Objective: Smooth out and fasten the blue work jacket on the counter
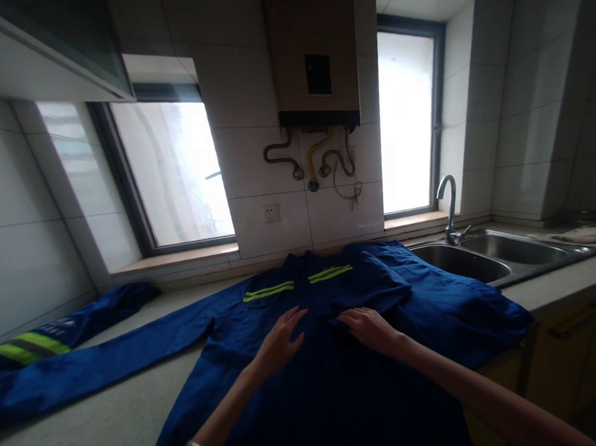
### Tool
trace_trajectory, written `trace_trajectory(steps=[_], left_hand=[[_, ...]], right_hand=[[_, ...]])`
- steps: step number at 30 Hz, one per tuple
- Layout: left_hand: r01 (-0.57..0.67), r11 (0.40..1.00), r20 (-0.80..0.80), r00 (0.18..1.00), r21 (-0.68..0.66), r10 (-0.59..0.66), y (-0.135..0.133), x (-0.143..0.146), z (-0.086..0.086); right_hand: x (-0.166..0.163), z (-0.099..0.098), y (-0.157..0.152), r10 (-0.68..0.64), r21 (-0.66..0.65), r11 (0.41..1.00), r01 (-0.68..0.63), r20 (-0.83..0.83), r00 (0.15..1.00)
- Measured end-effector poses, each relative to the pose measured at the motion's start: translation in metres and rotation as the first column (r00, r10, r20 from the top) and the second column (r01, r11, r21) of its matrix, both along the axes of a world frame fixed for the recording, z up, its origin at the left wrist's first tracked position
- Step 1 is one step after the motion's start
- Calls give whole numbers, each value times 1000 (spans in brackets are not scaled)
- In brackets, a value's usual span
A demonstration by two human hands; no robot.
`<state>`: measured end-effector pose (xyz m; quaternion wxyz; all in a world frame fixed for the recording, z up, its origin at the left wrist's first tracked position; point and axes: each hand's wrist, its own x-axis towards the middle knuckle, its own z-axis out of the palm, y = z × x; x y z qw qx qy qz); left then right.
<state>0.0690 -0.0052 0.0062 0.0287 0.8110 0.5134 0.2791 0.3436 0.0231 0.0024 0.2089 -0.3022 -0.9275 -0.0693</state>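
A blue work jacket [329, 384] with yellow-green reflective stripes lies spread on the pale countertop [118, 406]. Its long left sleeve [71, 357] stretches out to the left. My left hand [282, 339] rests flat on the jacket's chest, fingers spread. My right hand [370, 326] lies flat just to the right of it, fingers stretched toward the left, also on the cloth. Neither hand holds anything. The jacket's right side is bunched up near the sink.
A double steel sink [496, 257] with a curved tap [449, 204] sits at the right. Two windows [175, 170] back the counter. A water heater [316, 57] with hoses hangs on the tiled wall above a socket [271, 213]. A cloth [590, 235] lies beyond the sink.
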Motion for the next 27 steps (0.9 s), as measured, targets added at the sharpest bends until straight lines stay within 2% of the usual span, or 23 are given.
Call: trace_trajectory(steps=[2, 5, 7, 9, 12, 14, 16, 18, 20, 27], left_hand=[[155, 984, 118, 983, -85, -144, -4, 15, -1], [265, 945, 327, 925, -193, -193, -6, 28, -3], [290, 912, 453, 881, -290, -136, -4, 31, -2], [271, 892, 570, 821, -363, -17, -2, 31, -1], [213, 901, 667, 737, -378, 106, -3, 33, 5], [193, 924, 641, 765, -330, 69, -8, 38, 12], [203, 943, 558, 829, -264, -22, -16, 45, 19], [261, 943, 464, 875, -206, -140, -25, 53, 27], [330, 927, 400, 885, -181, -237, -34, 61, 32], [362, 917, 324, 899, -166, -297, -43, 69, 38]], right_hand=[[-2, 1, -12, 56, 106, 993, -53, -24, 998], [-3, 0, -26, 140, 212, 969, -124, -64, 988], [-2, -1, -32, 186, 256, 954, -158, -89, 979], [-1, 0, -35, 216, 294, 939, -178, -103, 971], [0, 1, -38, 242, 364, 912, -190, -104, 965], [0, 2, -39, 255, 412, 890, -194, -97, 962], [-2, 2, -40, 254, 436, 881, -185, -105, 961], [-2, 2, -42, 244, 437, 884, -167, -126, 962], [-2, 4, -44, 241, 430, 890, -155, -153, 958], [0, 11, -50, 253, 409, 899, -159, -187, 949]])
